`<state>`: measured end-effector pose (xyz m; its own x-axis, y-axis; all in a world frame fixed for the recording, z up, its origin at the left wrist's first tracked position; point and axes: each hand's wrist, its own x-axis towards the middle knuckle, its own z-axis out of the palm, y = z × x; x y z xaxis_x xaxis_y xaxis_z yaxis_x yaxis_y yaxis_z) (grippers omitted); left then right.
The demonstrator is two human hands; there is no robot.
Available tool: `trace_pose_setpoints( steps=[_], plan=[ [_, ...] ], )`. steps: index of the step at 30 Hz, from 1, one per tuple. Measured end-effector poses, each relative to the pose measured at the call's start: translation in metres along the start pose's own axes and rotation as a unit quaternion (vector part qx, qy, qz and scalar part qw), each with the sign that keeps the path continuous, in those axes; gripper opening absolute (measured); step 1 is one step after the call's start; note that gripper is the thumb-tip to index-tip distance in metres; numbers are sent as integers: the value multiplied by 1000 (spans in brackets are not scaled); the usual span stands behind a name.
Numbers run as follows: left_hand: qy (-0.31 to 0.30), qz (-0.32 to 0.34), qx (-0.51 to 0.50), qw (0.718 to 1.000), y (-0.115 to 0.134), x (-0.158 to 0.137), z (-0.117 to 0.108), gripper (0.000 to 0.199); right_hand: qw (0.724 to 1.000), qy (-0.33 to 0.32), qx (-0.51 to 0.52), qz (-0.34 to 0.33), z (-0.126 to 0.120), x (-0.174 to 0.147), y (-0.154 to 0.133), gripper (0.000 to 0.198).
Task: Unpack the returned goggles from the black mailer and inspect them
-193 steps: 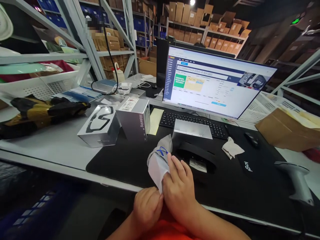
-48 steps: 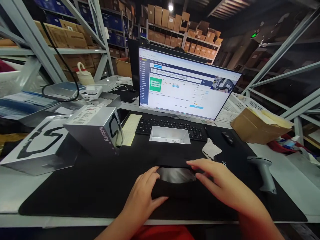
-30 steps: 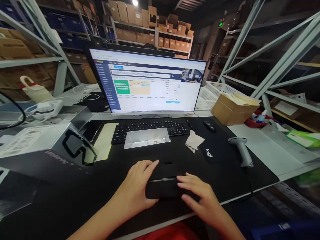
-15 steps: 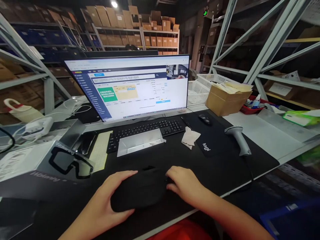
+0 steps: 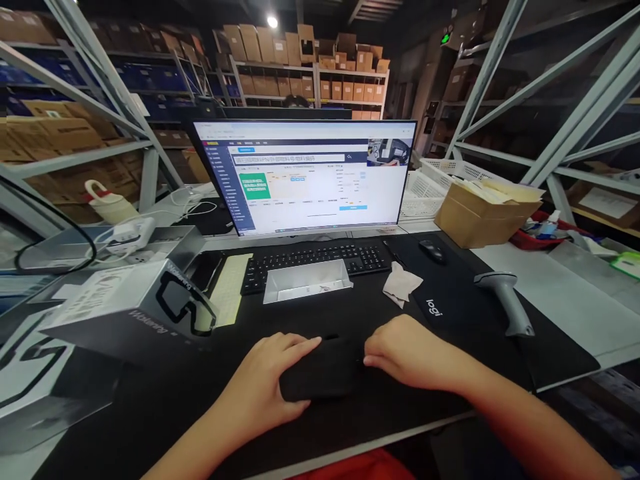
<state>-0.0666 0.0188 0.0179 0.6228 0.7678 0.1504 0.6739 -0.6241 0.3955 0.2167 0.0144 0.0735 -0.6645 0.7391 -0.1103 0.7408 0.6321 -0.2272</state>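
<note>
A black case (image 5: 320,370) with rounded corners lies on the dark desk mat in front of me. My left hand (image 5: 275,373) grips its left end, thumb on the near side and fingers over the far side. Just off the case's right end is my right hand (image 5: 400,353), its fingers closed in a pinch. What the pinch holds, if anything, is too small and dark to make out. Beyond the case sits an open silver-grey box tray (image 5: 307,283), in front of the black keyboard (image 5: 320,257).
On the left stand grey boxes printed with goggles (image 5: 170,307). A monitor (image 5: 310,180) is at the back. To the right are a crumpled tissue (image 5: 401,283), a mouse (image 5: 432,251), a barcode scanner (image 5: 507,300) and a cardboard box (image 5: 473,213) of papers.
The view has swung left, so the scene sits further right. My right hand has drawn slightly away from the case's right end. My left hand keeps its hold on the case.
</note>
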Motion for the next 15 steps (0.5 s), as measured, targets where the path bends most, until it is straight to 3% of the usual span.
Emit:
trace_pose_setpoints(
  steps=[3, 6, 8, 10, 11, 13, 14, 15],
  plan=[
    [-2, 8, -4, 1000, 0, 6, 0, 74, 997, -1, 11, -70, -23, 41, -22, 24],
    [23, -18, -20, 999, -8, 6, -1, 49, 982, 0, 137, -126, -17, 90, -39, 20],
    [56, -39, -48, 996, -18, -1, 0, 46, 943, 3, 311, -119, -1, 109, -42, 24],
    [147, -79, -68, 984, -26, -15, 7, 63, 885, 41, 452, -101, 15, 113, -39, 26],
    [221, -116, -79, 965, -28, -22, 13, 76, 860, 78, 495, -96, 22, 109, -36, 25],
    [366, -195, -145, 898, -27, -34, 29, 100, 821, 166, 536, -103, 31, 98, -34, 26],
    [397, -216, -206, 868, -24, -39, 37, 109, 806, 203, 543, -116, 34, 92, -34, 27],
    [391, -221, -277, 850, -21, -41, 45, 115, 797, 230, 540, -139, 36, 87, -37, 27]
  ],
)
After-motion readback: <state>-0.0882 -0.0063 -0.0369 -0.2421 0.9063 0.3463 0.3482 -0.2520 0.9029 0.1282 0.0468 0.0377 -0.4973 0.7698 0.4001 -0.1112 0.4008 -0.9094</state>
